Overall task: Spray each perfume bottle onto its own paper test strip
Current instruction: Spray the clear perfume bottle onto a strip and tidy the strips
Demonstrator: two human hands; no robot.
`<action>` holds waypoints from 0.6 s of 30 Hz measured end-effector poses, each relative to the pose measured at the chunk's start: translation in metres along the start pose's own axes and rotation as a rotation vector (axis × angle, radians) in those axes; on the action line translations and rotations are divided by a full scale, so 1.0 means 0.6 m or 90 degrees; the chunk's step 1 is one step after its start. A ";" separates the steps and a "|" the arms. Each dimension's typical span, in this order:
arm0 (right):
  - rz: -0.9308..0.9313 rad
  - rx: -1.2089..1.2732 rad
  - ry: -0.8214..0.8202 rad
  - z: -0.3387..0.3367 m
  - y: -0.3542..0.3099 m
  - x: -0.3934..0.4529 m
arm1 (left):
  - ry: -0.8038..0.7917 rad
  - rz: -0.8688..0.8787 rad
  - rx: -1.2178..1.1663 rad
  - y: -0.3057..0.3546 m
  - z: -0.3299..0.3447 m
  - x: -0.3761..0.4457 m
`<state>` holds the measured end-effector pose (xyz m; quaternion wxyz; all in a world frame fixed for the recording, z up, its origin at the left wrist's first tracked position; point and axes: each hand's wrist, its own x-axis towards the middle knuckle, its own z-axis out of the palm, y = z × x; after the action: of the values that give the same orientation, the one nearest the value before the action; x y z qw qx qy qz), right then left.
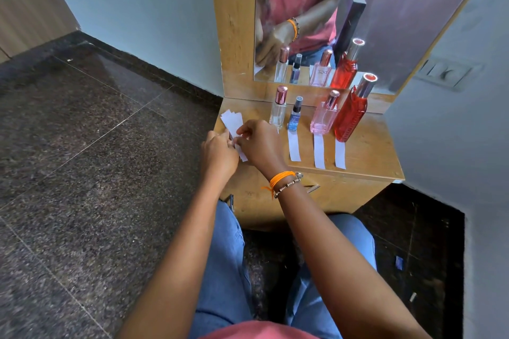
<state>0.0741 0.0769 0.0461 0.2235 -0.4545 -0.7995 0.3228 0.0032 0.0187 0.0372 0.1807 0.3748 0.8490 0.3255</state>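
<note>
1. Left hand (219,155) and right hand (260,146), wrists bent inward, together pinch a fanned stack of paper strips (232,122) over the table's (369,146) left edge.
2. Four perfume bottles (322,115) stand along the back edge, laid strips (319,151) before three.

4 perfume bottles (319,115), 3 laid strips (319,150), 1 strip bunch (232,121) in 2 hands (239,148).

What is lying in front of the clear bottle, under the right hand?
The right hand covers the shelf in front of the clear bottle, so a strip there cannot be confirmed. Both hands pinch a stack of paper strips; the left hand hides its lower end.
</note>
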 end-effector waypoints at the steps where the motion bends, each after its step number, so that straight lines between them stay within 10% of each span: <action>1: -0.005 -0.012 0.004 0.001 0.001 -0.001 | 0.000 -0.001 0.002 0.000 0.000 0.000; 18: -0.004 0.021 0.027 -0.006 0.015 -0.022 | 0.082 0.032 0.055 0.002 0.005 -0.001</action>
<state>0.0882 0.0701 0.0411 0.2487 -0.4547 -0.7909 0.3253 0.0060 0.0199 0.0356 0.1009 0.3818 0.8625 0.3164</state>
